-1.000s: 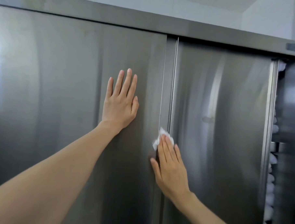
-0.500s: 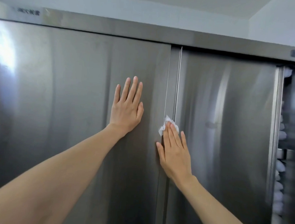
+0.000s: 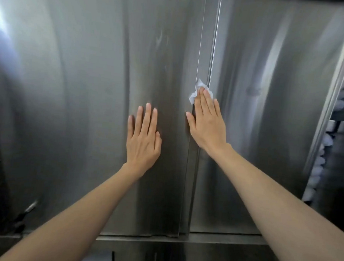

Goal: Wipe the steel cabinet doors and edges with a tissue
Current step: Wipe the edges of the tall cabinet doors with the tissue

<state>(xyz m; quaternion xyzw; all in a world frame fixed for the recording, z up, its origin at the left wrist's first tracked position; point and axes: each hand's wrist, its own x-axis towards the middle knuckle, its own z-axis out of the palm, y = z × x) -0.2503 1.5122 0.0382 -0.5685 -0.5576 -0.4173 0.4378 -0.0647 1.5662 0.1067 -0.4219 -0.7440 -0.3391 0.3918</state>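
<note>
Two bare forearms reaching up and forward against the brushed, grey steel cabinet. Left hand (image 3: 142, 143) laid flat on the broad left sliding door of streaked stainless steel (image 3: 79, 106), fingers (image 3: 147, 117) straight and close together, thumb tucked alongside, holding nothing. Right hand (image 3: 207, 122) flat as well, straight fingers pressing a small crumpled white tissue (image 3: 196, 92) against the narrow vertical steel edge (image 3: 205, 53) where the two doors meet; tissue pinned under the fingertips, poking out above and to the left of them, not pinched or wrapped. Thumb of the right hand spread out to the left, touching the left door just beside that edge. Right sliding door of the same dull steel (image 3: 265, 134) set slightly behind the left one, smeared with pale vertical reflections. At far right, a thin bright steel door rim (image 3: 334, 98), and beyond it a dark open compartment with a column of rounded white shapes (image 3: 321, 156), too blurred to identify. Below both doors, a horizontal steel rail (image 3: 221, 239) running across the bottom of the cabinet, with darker panels (image 3: 161, 256) underneath. Strong glare in the upper left corner of the left door. Small dark fitting (image 3: 28, 208) low on the left, unclear.
</note>
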